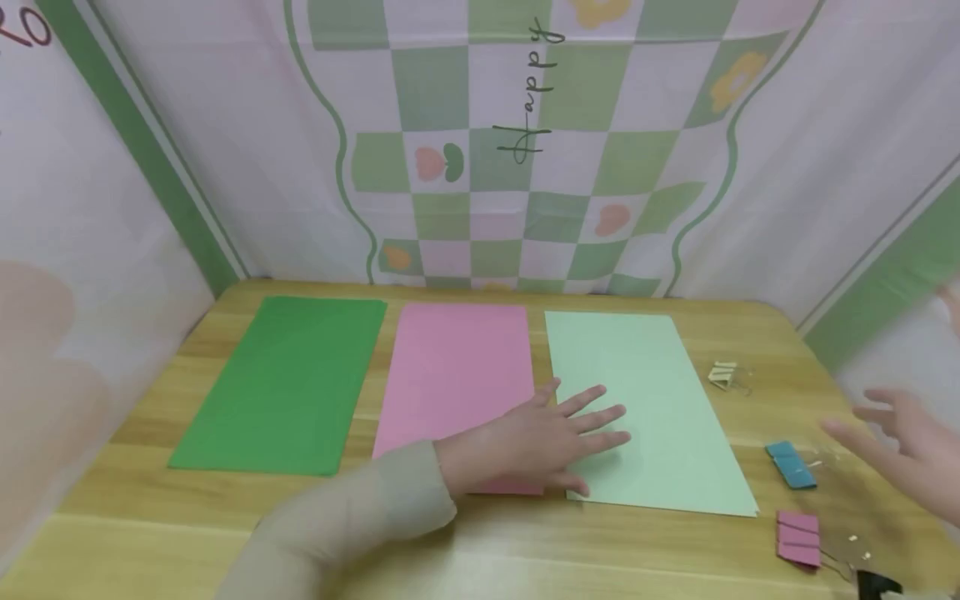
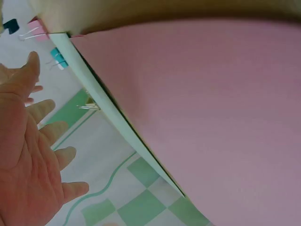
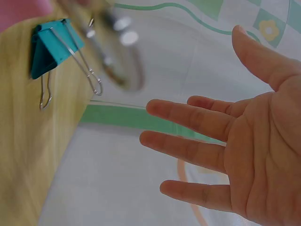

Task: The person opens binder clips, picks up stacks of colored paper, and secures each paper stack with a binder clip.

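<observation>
My left hand [image 1: 536, 442], fingers spread wide, hovers over the gap between the pink paper [image 1: 465, 367] and the pale mint paper [image 1: 637, 392]. Nothing is in it; its bare palm shows in the left wrist view. At the right edge of the head view is my right hand [image 1: 903, 446], fingers extended and holding nothing. Closest to it lies a blue binder clip [image 1: 791, 465], seen large as the teal clip [image 3: 51, 44] in the right wrist view. A pink binder clip [image 1: 798, 539] sits nearer the front.
Dark green paper [image 1: 285, 387] lies at the left of the wooden table [image 1: 225, 533]. A cream binder clip [image 1: 722, 374] is at the back right, and a black clip [image 1: 876, 585] at the front right. A printed checkered cloth [image 1: 502, 83] hangs behind the table.
</observation>
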Demonstrator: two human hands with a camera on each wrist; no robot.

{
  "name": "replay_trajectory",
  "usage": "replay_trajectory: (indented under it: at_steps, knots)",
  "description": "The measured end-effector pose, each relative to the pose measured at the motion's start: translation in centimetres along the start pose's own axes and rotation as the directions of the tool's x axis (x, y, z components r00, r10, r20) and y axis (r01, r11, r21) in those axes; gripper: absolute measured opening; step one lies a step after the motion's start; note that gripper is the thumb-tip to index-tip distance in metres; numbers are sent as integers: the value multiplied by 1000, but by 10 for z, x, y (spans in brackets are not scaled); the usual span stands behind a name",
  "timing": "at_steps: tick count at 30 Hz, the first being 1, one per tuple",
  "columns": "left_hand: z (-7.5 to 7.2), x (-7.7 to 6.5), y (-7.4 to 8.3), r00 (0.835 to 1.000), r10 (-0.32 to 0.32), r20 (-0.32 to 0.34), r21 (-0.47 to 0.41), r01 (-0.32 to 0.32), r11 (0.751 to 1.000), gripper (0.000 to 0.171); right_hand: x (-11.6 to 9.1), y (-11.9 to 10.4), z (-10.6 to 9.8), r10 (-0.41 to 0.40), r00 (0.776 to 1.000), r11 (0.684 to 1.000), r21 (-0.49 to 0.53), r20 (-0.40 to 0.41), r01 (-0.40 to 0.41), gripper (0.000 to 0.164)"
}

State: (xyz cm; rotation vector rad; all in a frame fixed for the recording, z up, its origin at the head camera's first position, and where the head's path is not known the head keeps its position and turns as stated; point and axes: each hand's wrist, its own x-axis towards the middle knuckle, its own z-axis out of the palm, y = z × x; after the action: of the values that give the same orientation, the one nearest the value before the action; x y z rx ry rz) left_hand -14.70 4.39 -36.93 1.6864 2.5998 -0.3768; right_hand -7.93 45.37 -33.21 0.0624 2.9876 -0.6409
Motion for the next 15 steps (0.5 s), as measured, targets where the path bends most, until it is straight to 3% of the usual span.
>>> replay_trajectory:
  at_steps: [6,10,15]
  knots:
    - [1,10,0,997,-4,73,14,3,1000,82,-2,17,3,12,999,1000,11,47,-12,78]
    - [4,16,1,994,7,113,-6,-7,1000,82,-3,27,9,-32,999,999,-11,2,32,64]
    - [9,21,2,989,5,146,32,-10,999,81,-8,32,12,-76,997,996,-56,-23,74,43]
